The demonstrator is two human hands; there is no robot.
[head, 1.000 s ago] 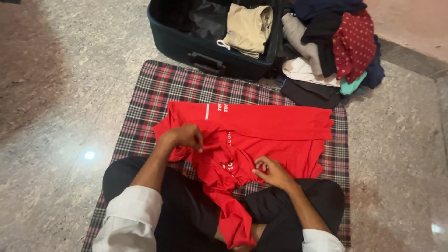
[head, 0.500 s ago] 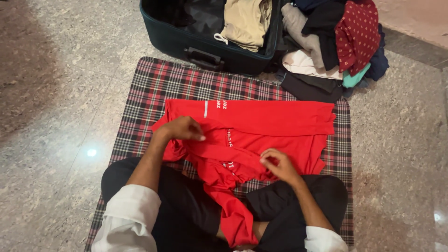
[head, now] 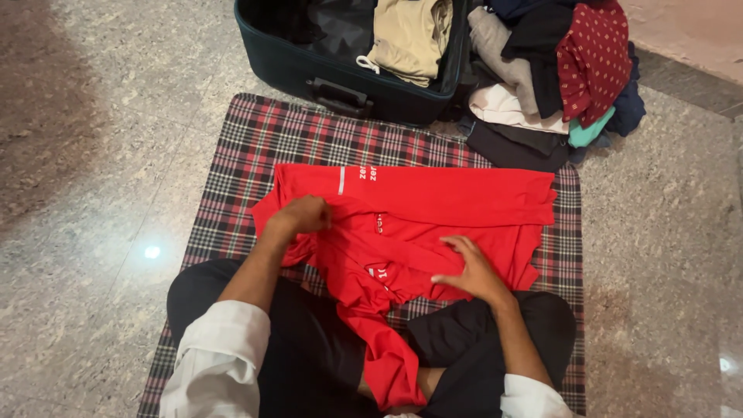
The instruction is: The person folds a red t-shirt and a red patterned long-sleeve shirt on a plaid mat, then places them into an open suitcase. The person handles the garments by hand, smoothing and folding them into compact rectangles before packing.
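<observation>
A red long-sleeved shirt (head: 449, 201) with small white lettering lies spread on a red, black and white plaid mat (head: 255, 147), and its lower part trails over my crossed legs. My left hand (head: 304, 214) is curled closed on a fold of the red fabric at the shirt's left side. My right hand (head: 472, 271) rests flat on the shirt's lower middle, fingers spread, pressing the cloth down. Both forearms come out of rolled white sleeves.
A dark open suitcase (head: 294, 66) stands on the stone floor just beyond the mat, with a folded beige garment (head: 406, 35) inside. To its right is a pile of clothes (head: 542, 85), including a red dotted piece (head: 592, 58).
My left hand has closed its fingers on the shirt's left fold. My right hand has opened out and flattened on the cloth, sliding slightly right.
</observation>
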